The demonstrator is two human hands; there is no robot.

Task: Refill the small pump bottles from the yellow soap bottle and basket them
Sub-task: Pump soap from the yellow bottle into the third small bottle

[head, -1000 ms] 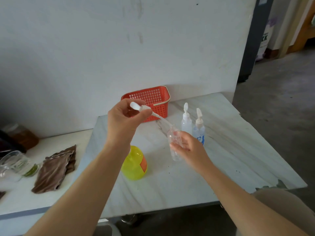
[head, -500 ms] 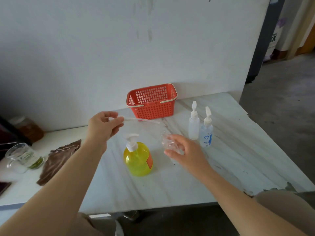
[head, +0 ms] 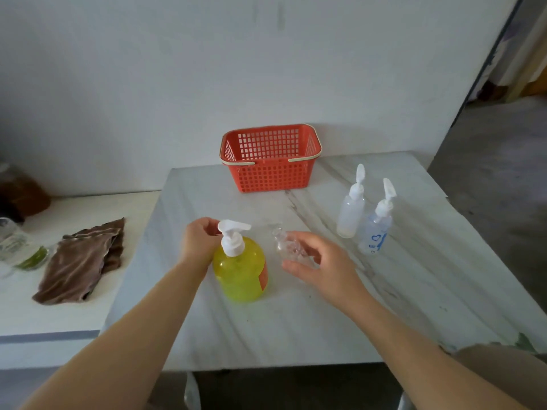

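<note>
The yellow soap bottle with a white pump stands at the table's middle. My left hand sits just behind and left of that pump, fingers curled in a pinch. The small pump it lifted out is hidden behind the yellow bottle's pump head. My right hand holds the clear, uncapped small bottle upright on the table, right of the yellow bottle. Two more small pump bottles stand at the right: a frosted one and one with blue print. The red basket stands by the wall.
A brown cloth lies on the lower white counter to the left, beside a glass jar and dark items at the far left. The marble table ends near my body; its right edge is chipped.
My left hand has come down from above the clear bottle, pulling the small pump and its tube out, and now sits low behind the yellow bottle. My right hand stays on the clear bottle.
</note>
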